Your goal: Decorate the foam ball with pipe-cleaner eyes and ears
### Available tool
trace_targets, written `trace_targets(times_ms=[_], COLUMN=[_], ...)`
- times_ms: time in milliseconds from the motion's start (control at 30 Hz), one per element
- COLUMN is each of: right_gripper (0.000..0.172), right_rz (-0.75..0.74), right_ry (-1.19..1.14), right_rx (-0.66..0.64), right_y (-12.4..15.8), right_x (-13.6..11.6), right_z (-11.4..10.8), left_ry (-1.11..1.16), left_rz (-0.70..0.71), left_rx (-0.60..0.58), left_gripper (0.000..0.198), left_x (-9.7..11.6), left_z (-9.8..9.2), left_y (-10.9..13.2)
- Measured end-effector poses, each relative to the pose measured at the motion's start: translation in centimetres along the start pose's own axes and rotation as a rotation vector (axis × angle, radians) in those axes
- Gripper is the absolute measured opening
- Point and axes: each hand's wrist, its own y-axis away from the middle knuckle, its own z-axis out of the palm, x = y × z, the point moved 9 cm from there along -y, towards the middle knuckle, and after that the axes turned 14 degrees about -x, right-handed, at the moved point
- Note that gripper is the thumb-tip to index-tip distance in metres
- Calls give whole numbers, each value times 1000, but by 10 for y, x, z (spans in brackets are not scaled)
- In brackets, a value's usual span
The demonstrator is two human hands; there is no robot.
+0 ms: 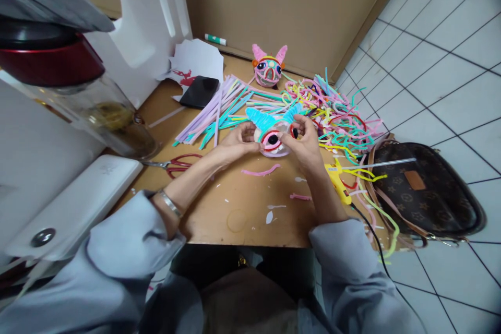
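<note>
Between my hands is a pipe-cleaner animal head [276, 126] with blue ears, red-rimmed eyes and a clear round body. My left hand [241, 138] grips its left side, fingers curled behind it. On the right side, my right hand [302, 138] holds it too, the thumb pressed on the front near an eye. A pink pipe cleaner [261, 171] lies on the table just below. Beyond stands a similar head with pink ears [269, 67]. A yellow glue gun [337, 182] rests by my right forearm, and red-handled scissors [178, 164] lie left of my left forearm.
Straight pipe cleaners [219, 109] lie in a bundle, with a tangled heap [336, 115] to their right. A black phone [199, 92], a glass bottle [105, 109] and a white device [78, 203] are on the left. A brown handbag [426, 188] sits at the right edge.
</note>
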Motion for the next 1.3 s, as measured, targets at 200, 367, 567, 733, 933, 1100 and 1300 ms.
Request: trace_targets(times_ms=[200,367,567,733,933,1100,1300], right_gripper=[64,60,55,52,48,45,25], right_rz=[12,-13,-26,-55,-111,-137,-145], right_ry=[51,91,129,177,235,177,159], right_rx=[-1,-9,6,34,5,-24,16], right_y=[3,4,6,6,8,12,13], right_x=[-5,-8,-7,-8,-17,-25,-29], right_z=[-1,0,-1,-3,-2,-2,-3], left_ry=[-28,-103,-244,-340,-359,-346,-370], left_rz=[29,62,158,191,198,204,210], left_rx=[-2,-15,-12,36,54,48,52], left_gripper=[55,53,48,46,43,42,39], left_x=[3,6,18,23,22,25,30], left_z=[1,0,2,1,1,3,6], left_y=[1,0,7,11,11,13,13])
